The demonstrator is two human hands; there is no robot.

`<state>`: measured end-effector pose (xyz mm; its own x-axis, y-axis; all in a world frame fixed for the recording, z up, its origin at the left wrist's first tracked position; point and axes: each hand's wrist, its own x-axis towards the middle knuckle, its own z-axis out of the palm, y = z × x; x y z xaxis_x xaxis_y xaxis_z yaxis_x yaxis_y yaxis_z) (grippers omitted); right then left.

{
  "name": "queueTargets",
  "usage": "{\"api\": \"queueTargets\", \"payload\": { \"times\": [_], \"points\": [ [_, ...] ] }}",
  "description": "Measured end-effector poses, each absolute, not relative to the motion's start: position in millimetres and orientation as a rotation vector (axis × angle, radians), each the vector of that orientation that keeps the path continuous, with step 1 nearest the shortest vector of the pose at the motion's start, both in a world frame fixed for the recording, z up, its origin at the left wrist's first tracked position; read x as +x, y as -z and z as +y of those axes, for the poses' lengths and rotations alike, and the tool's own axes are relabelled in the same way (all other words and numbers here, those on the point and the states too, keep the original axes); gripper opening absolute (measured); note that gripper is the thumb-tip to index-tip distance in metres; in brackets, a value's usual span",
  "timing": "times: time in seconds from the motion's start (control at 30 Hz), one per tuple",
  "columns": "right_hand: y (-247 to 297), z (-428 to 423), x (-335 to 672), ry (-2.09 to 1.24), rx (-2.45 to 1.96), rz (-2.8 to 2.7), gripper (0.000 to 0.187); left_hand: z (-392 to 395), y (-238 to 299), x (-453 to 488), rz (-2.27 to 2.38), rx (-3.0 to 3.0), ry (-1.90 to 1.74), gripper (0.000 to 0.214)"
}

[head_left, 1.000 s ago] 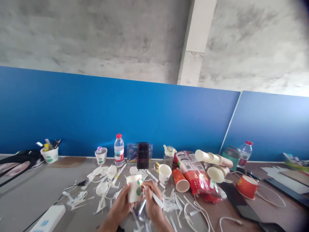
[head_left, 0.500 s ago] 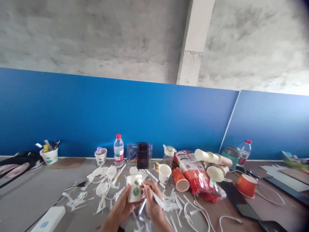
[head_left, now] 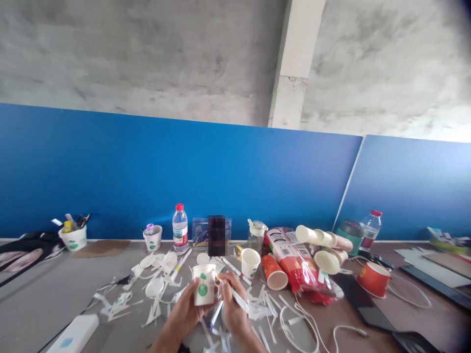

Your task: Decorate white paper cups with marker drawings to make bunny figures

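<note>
My left hand [head_left: 186, 314] is wrapped round a white paper cup with a green leaf print [head_left: 203, 285], held upright just above the grey table [head_left: 44, 299]. My right hand [head_left: 231, 305] is closed on a white marker pen [head_left: 235, 297], its tip against the cup's right side. A second pen with a purple end [head_left: 215, 314] lies under my hands. White paper strips and cut paper discs [head_left: 154, 287] are scattered all around them.
Behind stand a white cup [head_left: 250, 263], a red cup on its side [head_left: 274, 273], a red cup sleeve pack [head_left: 300, 262], a water bottle [head_left: 180, 228] and a pen-holder cup [head_left: 74, 236]. A white power bank [head_left: 73, 333] lies front left, white cables [head_left: 305, 323] front right. A blue partition [head_left: 184, 176] backs the table.
My left hand has turned the cup, so the green leaf print now faces me more squarely. The pen in my right hand stays at the cup's side.
</note>
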<state>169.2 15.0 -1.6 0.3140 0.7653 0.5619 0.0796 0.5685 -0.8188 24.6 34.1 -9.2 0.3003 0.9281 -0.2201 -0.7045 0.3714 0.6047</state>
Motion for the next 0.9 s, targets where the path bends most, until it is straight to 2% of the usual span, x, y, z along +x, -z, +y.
{"api": "queueTargets", "payload": {
  "times": [0.2, 0.37, 0.73, 0.9],
  "points": [
    [-1.1, 16.4, 170.0, -0.472, -0.87, -1.166, 0.034, 32.9, 10.9, 22.5, 0.574, 0.467, -1.088, 0.025],
    [-5.9, 12.4, 169.6, -0.46, -0.859, -1.172, 0.031, 34.0, 13.0, 22.4, 0.618, 0.432, -1.089, 0.043],
    [-9.8, 9.2, 168.3, -0.492, -0.848, -1.191, 0.034, 28.6, 8.2, 23.8, 0.607, 0.426, -1.128, 0.068],
    [-9.7, 10.3, 169.0, -0.489, -0.871, -1.182, 0.036, 31.6, 10.0, 24.2, 0.629, 0.404, -1.152, 0.056]
  ]
}}
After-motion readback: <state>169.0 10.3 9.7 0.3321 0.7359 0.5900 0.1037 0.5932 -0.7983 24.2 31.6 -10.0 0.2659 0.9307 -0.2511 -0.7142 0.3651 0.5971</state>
